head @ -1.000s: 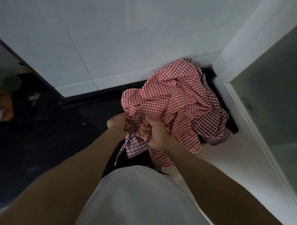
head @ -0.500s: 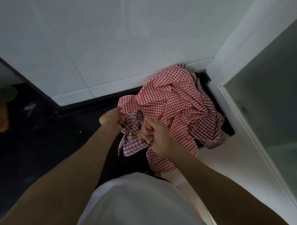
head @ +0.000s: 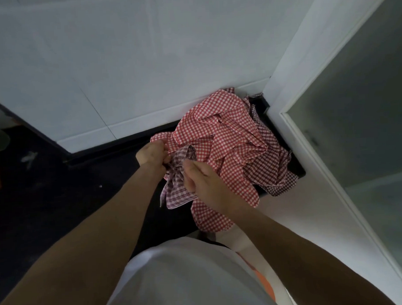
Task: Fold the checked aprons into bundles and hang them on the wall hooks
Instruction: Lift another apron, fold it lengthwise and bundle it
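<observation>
A heap of checked aprons lies in the corner by the wall. A red-and-white apron is on top, and a darker maroon one spills out under it at the right. My left hand grips a bunched purple-checked apron at its top edge. My right hand is beside it, thumb and fingers loosely bent against the same cloth, whose lower end hangs down. No wall hooks are in view.
The heap sits on a dark box or ledge wedged between the white tiled wall and a white door frame. A glass panel fills the right side. The floor at the left is dark.
My right hand has loosened from a tight fist on the purple-checked apron to a slacker hold. Both hands have shifted slightly up toward the heap.
</observation>
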Demonstrator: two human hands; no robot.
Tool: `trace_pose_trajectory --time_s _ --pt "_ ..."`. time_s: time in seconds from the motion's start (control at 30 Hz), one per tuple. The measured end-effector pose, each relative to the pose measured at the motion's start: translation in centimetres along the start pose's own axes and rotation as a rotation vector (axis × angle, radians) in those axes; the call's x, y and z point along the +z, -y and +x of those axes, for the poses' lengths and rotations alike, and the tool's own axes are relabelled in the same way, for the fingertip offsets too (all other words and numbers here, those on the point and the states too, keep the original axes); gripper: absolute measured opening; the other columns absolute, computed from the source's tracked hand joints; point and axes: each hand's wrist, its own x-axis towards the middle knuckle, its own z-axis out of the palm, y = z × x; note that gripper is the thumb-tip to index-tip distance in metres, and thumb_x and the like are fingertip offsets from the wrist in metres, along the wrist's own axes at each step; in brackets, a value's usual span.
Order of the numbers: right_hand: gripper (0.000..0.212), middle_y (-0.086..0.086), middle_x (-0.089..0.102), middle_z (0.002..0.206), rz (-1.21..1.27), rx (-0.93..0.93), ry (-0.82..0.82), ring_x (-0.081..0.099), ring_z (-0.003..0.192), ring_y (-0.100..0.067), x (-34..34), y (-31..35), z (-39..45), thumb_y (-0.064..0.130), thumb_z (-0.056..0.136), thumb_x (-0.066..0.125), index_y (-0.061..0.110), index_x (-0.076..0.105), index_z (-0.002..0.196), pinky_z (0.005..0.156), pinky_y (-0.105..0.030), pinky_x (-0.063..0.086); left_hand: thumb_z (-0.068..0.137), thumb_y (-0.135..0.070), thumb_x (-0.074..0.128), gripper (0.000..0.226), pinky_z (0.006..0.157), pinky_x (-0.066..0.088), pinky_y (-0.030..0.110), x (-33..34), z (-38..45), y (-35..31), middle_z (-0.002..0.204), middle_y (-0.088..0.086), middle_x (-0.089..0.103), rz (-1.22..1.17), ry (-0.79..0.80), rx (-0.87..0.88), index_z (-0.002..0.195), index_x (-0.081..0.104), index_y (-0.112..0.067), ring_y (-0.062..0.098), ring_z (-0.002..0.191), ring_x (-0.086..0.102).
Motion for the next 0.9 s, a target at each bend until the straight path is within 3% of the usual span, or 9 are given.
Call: trace_pose_trajectory --time_s 0.1,0.23,0.37,0.47,0.57,0.67,0.73,0.8,0.9 --pt "0.046 0.011 0.039 0.052 0.094 0.059 0.059 0.033 0.049 -0.008 -1.8 0.6 1.1 0.022 0.109 0.036 0.015 0.043 0.064 0.054 -0.026 0.03 0.096 0.004 0.048 0.017 0.042 0.037 0.024 0.9 -2.1 -1.4 0.07 0.009 0.057 0.07 0.317 0.186 0.092 0.065 0.001 0.014 0.047 0.044" --pt "0.039 -0.004 0.058 0.064 0.111 0.138 -0.071 0.06 0.065 -0.021 -4.6 2.3 2.4 0.033 0.103 0.051 0.006 0.063 0.078 0.068 -0.036 0.055 0.097 -0.014 0.056 0.019 0.071 0.047 0.041 2.5 -5.2 -3.7 0.082 0.021 0.059 0.344 0.725 0.253 0.088 0.062 0.002 0.031 0.072 0.054" --pt "0.034 -0.005 0.07 0.077 -0.194 0.179 -0.183 0.069 0.078 -0.027 -7.2 4.6 4.1 0.043 0.091 0.064 0.01 0.071 0.083 0.083 -0.045 0.058 0.096 -0.012 0.058 0.029 0.095 0.048 0.05 4.0 -7.2 -6.1 0.096 0.031 0.065 0.572 0.701 0.384 0.096 0.065 0.016 0.033 0.087 0.059" --pt "0.045 0.0 0.06 0.107 -0.501 0.002 -0.347 0.06 0.102 -0.019 -8.5 7.9 4.2 0.037 0.086 0.072 0.009 0.06 0.119 0.094 -0.036 0.051 0.093 -0.017 0.064 0.022 0.085 0.049 0.04 5.4 -9.0 -8.7 0.087 0.016 0.07 0.728 0.619 0.565 0.082 0.071 0.0 0.022 0.083 0.061" --pt "0.065 -0.003 0.044 0.134 -0.57 -0.173 -0.469 0.05 0.12 -0.02 -9.5 12.3 3.3 0.025 0.087 0.074 0.016 0.04 0.143 0.102 -0.033 0.045 0.093 -0.019 0.065 0.021 0.086 0.051 0.043 6.9 -11.3 -12.1 0.084 0.017 0.067 0.76 0.641 0.677 0.076 0.067 -0.007 0.02 0.082 0.06" --pt "0.04 -0.001 0.055 0.132 -0.586 -0.342 -0.37 0.053 0.123 -0.015 -11.1 15.9 3.5 0.015 0.089 0.07 0.017 0.059 0.127 0.106 -0.028 0.045 0.096 -0.023 0.063 0.023 0.087 0.056 0.038 8.2 -13.7 -15.8 0.088 0.018 0.069 0.744 0.692 0.806 0.084 0.067 -0.004 0.019 0.082 0.064" --pt "0.034 -0.001 0.049 0.137 -0.666 -0.407 -0.339 0.044 0.133 -0.016 -12.1 18.3 3.4 0.013 0.088 0.07 0.018 0.064 0.12 0.108 -0.015 0.034 0.097 -0.024 0.062 0.024 0.078 0.058 0.035 8.8 -15.1 -18.3 0.087 0.021 0.068 0.703 0.709 0.904 0.087 0.065 -0.002 0.019 0.076 0.064" --pt "0.029 -0.002 0.045 0.146 -0.699 -0.458 -0.294 0.04 0.138 -0.011 -12.8 21.1 2.9 0.018 0.086 0.074 0.023 0.069 0.114 0.108 -0.017 0.027 0.099 -0.022 0.06 0.022 0.064 0.055 0.029 9.2 -16.7 -20.7 0.076 0.013 0.066 0.685 0.701 1.0 0.086 0.063 -0.004 0.016 0.066 0.061" --pt "0.01 0.003 0.074 0.109 -0.588 -0.538 -0.157 0.066 0.103 0.001 -13.3 25.0 2.8 0.011 0.09 0.07 0.015 0.078 0.095 0.092 -0.013 0.044 0.099 -0.023 0.059 0.023 0.052 0.046 0.021 9.8 -19.1 -23.8 0.067 0.004 0.065 0.72 0.665 1.124 0.081 0.06 -0.008 0.009 0.053 0.056"
